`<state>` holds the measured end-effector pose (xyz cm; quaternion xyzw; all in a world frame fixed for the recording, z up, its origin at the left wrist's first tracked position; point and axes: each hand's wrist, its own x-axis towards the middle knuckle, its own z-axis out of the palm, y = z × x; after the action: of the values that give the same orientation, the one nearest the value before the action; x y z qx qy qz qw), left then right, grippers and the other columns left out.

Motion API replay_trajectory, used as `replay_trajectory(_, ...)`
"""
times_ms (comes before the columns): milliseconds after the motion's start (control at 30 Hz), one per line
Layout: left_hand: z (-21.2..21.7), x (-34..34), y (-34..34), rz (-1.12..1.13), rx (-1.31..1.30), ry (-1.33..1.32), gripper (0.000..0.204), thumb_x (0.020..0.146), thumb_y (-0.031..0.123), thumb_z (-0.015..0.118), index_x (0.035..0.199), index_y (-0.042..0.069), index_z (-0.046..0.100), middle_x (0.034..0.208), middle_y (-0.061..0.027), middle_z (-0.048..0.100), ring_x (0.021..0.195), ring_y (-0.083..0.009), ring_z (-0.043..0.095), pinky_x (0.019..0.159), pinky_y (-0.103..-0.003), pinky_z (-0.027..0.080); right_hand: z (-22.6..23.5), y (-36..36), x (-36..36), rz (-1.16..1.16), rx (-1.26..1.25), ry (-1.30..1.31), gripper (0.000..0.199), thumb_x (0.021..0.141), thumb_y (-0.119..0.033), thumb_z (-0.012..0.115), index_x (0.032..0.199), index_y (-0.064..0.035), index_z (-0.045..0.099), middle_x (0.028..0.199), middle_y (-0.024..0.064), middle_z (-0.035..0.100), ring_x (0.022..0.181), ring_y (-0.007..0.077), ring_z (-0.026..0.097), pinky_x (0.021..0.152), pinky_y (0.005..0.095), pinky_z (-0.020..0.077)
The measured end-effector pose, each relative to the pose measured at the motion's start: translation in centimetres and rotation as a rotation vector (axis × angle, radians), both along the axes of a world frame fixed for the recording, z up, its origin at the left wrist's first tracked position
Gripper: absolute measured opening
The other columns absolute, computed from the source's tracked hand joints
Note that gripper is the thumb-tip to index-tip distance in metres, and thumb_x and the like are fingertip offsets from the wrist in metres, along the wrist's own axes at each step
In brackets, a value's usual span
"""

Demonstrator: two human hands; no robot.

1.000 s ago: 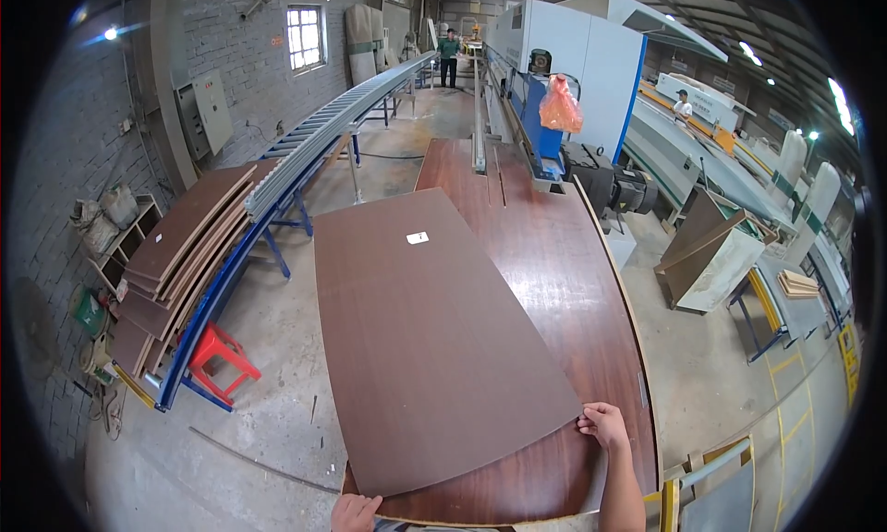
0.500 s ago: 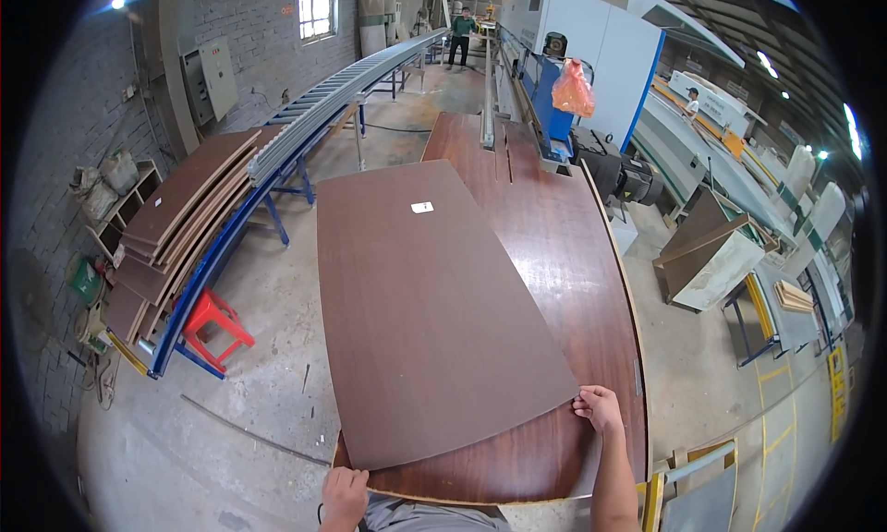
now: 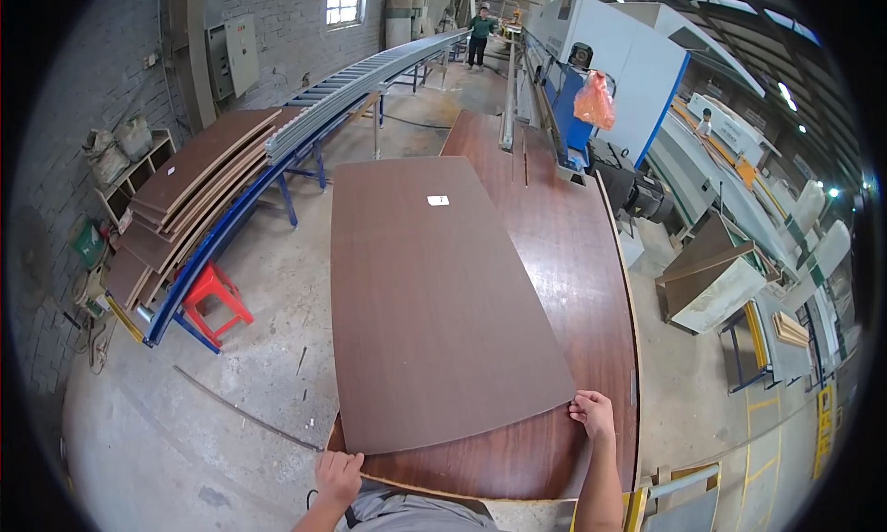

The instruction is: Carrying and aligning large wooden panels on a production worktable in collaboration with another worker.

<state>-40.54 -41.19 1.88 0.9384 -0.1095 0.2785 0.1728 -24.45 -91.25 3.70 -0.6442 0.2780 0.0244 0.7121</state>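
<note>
A large brown wood panel (image 3: 443, 301) with a small white label (image 3: 438, 200) lies aslant on a glossy red-brown tabletop (image 3: 577, 273), jutting past its left edge. My left hand (image 3: 340, 475) is closed at the panel's near left corner; the thumb and finger undersides are partly hidden. At the near right corner, my right hand (image 3: 591, 413) pinches the panel's edge between thumb and fingers.
A roller conveyor (image 3: 351, 81) runs along the left beside a stack of brown panels (image 3: 203, 153). Under its near end stands a red stool (image 3: 215, 301). A large white-and-blue machine (image 3: 628, 70) is at the far right. One person (image 3: 479, 38) stands far ahead.
My view has shifted and tilted slightly, so the surroundings sit differently in the picture. Both hands stay at the same panel corners; the panel shows little movement on the tabletop.
</note>
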Motion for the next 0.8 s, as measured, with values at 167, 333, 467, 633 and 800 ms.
replay_trajectory(167,0.4,0.3,-0.2,-0.007,0.003,0.014,0.02,0.066,0.008,0.064,0.086,0.008,0.065,0.077,-0.0033,0.054,0.076,-0.0242,0.053,0.068,-0.039,0.043,-0.4,0.1,0.1,-0.003,-0.028,-0.054,0.013,0.086,-0.001,0.057,0.098,0.0019,0.061,0.074,0.0085,0.063,0.058,0.0154,0.061,0.05,0.0262,0.0525)
replay_trajectory(333,1.5,0.9,-1.4,-0.017,0.002,0.03,0.017,0.07,0.011,0.066,0.087,0.008,0.065,0.082,-0.0034,0.055,0.079,-0.0237,0.054,0.071,-0.039,0.043,-1.4,2.6,-1.0,-0.075,-0.188,-0.083,0.018,0.087,-0.004,0.057,0.103,0.004,0.06,0.08,0.0075,0.063,0.064,0.0161,0.061,0.056,0.027,0.0523)
replay_trajectory(467,2.4,1.7,-2.7,-0.059,0.055,0.041,0.017,0.073,0.013,0.067,0.09,0.009,0.065,0.084,-0.0028,0.054,0.079,-0.0227,0.054,0.074,-0.038,0.042,-1.8,5.8,-2.5,0.003,-1.062,-0.362,0.029,0.085,-0.012,0.062,0.111,-0.0003,0.061,0.111,0.0137,0.058,0.099,0.0288,0.058,0.081,0.0361,0.0493)
replay_trajectory(633,2.6,4.6,-3.9,-0.091,0.035,0.126,0.037,0.07,0.035,0.073,0.062,0.011,0.046,0.063,-0.0054,0.047,0.062,-0.024,0.048,0.061,-0.037,0.036,-0.7,6.4,-2.3,0.199,-1.249,-0.389,0.05,0.076,-0.026,0.072,0.12,-0.0065,0.059,0.135,0.0154,0.045,0.12,0.035,0.045,0.099,0.0429,0.0377)
replay_trajectory(800,2.2,5.8,-3.5,-0.106,0.033,0.234,0.041,0.071,0.042,0.072,0.059,0.011,0.048,0.059,-0.0051,0.048,0.056,-0.0254,0.049,0.06,-0.038,0.037,-1.0,6.1,-2.0,0.226,-1.241,-0.349,0.057,0.073,-0.031,0.074,0.123,-0.0071,0.058,0.136,0.0149,0.044,0.121,0.0353,0.045,0.101,0.0438,0.0363)
